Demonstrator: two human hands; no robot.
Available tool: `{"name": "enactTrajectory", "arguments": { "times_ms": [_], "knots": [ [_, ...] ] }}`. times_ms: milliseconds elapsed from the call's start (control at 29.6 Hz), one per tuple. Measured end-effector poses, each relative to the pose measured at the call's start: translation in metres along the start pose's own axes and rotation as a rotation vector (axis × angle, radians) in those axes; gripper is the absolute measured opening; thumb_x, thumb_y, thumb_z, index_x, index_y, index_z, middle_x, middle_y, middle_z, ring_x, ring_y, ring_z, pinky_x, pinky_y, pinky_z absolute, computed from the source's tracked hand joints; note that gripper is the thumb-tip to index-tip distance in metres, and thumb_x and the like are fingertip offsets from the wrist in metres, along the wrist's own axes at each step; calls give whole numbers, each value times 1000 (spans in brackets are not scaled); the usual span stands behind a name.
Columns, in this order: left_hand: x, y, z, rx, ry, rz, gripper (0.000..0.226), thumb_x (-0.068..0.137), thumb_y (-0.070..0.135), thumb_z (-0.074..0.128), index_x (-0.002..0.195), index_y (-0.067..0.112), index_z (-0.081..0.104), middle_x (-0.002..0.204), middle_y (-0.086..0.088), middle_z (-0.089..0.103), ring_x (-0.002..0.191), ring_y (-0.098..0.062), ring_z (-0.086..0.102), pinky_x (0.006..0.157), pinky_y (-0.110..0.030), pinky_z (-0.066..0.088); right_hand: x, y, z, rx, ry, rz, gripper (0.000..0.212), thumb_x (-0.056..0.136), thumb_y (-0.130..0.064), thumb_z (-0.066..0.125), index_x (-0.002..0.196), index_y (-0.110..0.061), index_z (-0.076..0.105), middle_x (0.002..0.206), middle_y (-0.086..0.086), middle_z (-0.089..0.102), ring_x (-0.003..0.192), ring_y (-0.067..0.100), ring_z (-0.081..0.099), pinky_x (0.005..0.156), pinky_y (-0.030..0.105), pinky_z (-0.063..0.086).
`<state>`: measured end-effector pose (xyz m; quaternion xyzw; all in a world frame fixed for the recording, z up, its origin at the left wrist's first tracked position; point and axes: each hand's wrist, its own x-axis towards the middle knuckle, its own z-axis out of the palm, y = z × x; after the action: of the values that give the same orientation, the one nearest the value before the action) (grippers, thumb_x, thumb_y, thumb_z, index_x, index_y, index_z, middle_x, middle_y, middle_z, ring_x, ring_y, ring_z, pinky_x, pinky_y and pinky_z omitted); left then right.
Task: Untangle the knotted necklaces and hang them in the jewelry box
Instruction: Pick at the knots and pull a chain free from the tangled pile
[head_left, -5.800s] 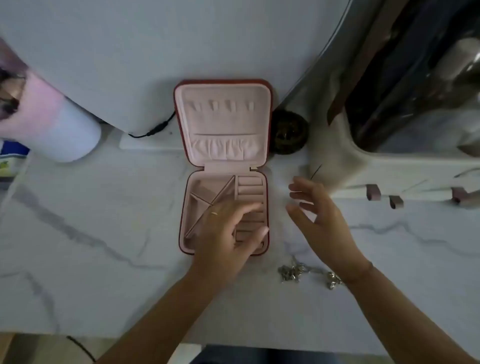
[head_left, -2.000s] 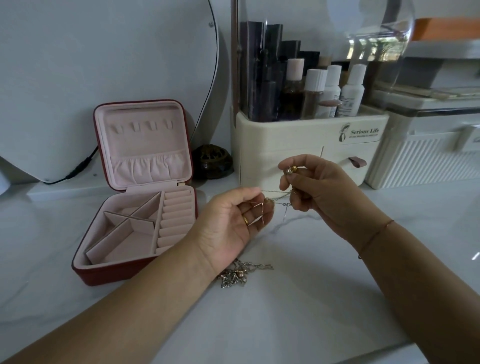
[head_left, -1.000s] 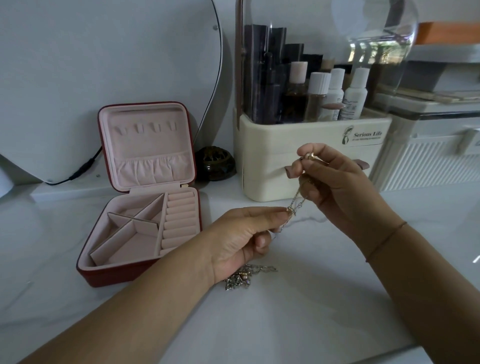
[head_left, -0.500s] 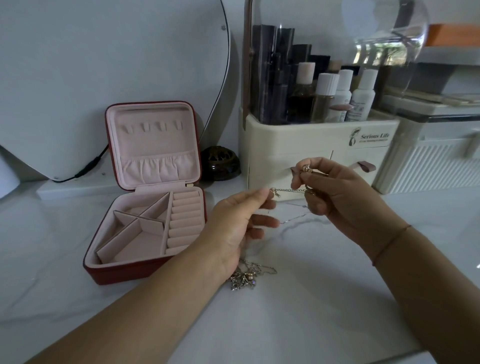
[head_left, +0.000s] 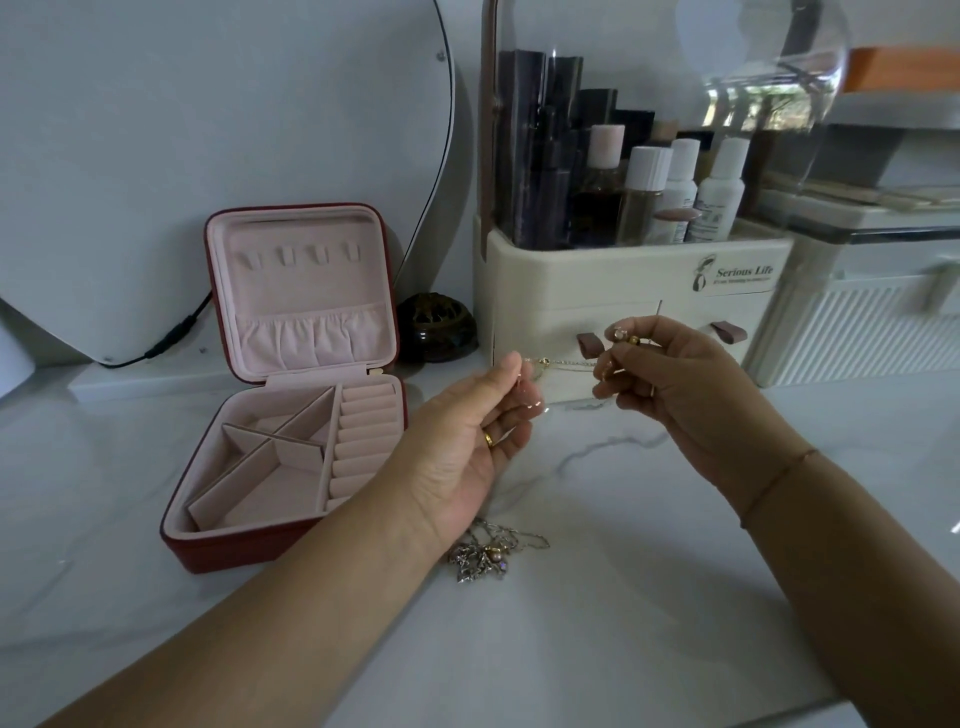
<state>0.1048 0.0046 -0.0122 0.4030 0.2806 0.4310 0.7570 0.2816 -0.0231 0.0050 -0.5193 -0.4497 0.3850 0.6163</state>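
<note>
I count 1 jewelry box (head_left: 234, 551) | 4 hooks (head_left: 283, 254) in its lid | 1 gold chain (head_left: 566, 362) held by my 2 hands: left hand (head_left: 467, 441), right hand (head_left: 675, 395) | 1 knotted heap of necklaces (head_left: 483, 556) | 1 ring (head_left: 489, 439) | 1 bracelet (head_left: 774, 483) | 1 organizer (head_left: 597, 280) | 2 drawer pulls (head_left: 588, 344) | 4 capped bottles (head_left: 719, 192)

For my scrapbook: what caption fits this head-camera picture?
Left hand and right hand hold a gold chain stretched beside the open jewelry box; tangled necklaces lie nearby.

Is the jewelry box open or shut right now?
Open. The jewelry box lid stands upright, showing its pink lining, four bare hooks and empty compartments.
</note>
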Motion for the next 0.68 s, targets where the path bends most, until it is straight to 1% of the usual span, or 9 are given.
{"name": "enactTrajectory", "arguments": {
  "times_ms": [68,169,236,338,405,507,574,676],
  "knots": [
    [0,0,0,-7,5,-2,13,71,29,67,63,19,71,62,5,61,64,-7,58,67,-21,45,1,0,-2,78,38,-17,17,96,-1,46,90,-14,55,63,-2,65,57,10,63,56,18,48],
    [1,-1,-1,-21,18,-14,11,71,30,68,66,20,66,59,5,55,59,-7,52,63,-20,44,2,-2,-4,176,55,-51,16,97,-2,46,91,-14,55,66,-1,65,59,11,63,55,18,49],
    [2,-2,0,-6,41,-12,13,70,31,68,69,20,63,62,4,58,63,-8,53,65,-22,44,2,-3,-5,197,76,-89,15,96,-2,47,92,-14,55,68,0,67,61,11,63,54,18,49],
    [1,-3,0,5,73,-11,16,68,33,68,65,20,60,70,3,65,73,-10,57,72,-25,44,1,-4,-6,206,99,-125,11,95,-4,50,93,-14,55,76,1,71,67,9,63,57,18,48],
    [2,-3,0,3,92,5,15,67,32,69,62,20,61,72,2,65,74,-10,57,72,-25,44,1,-3,-6,204,109,-135,10,95,-4,52,93,-13,55,80,3,72,69,9,64,58,18,49],
    [4,-3,-1,52,123,66,13,70,29,68,62,18,68,68,6,64,71,-6,56,69,-21,43,1,-3,-7,227,130,-122,9,95,-4,52,94,-12,57,82,4,73,71,12,67,59,19,51],
    [5,-3,-2,72,128,101,10,70,27,68,68,17,71,68,9,66,73,-5,57,69,-19,43,1,-3,-9,229,133,-104,10,95,-6,52,97,-11,61,84,4,73,73,14,69,59,20,52],
    [5,-5,-3,99,125,146,11,73,21,67,80,16,73,76,8,71,79,-5,59,73,-19,44,2,-3,-10,209,156,-68,11,96,-10,51,98,-10,62,86,5,74,74,16,70,60,21,55]
  ]
}}
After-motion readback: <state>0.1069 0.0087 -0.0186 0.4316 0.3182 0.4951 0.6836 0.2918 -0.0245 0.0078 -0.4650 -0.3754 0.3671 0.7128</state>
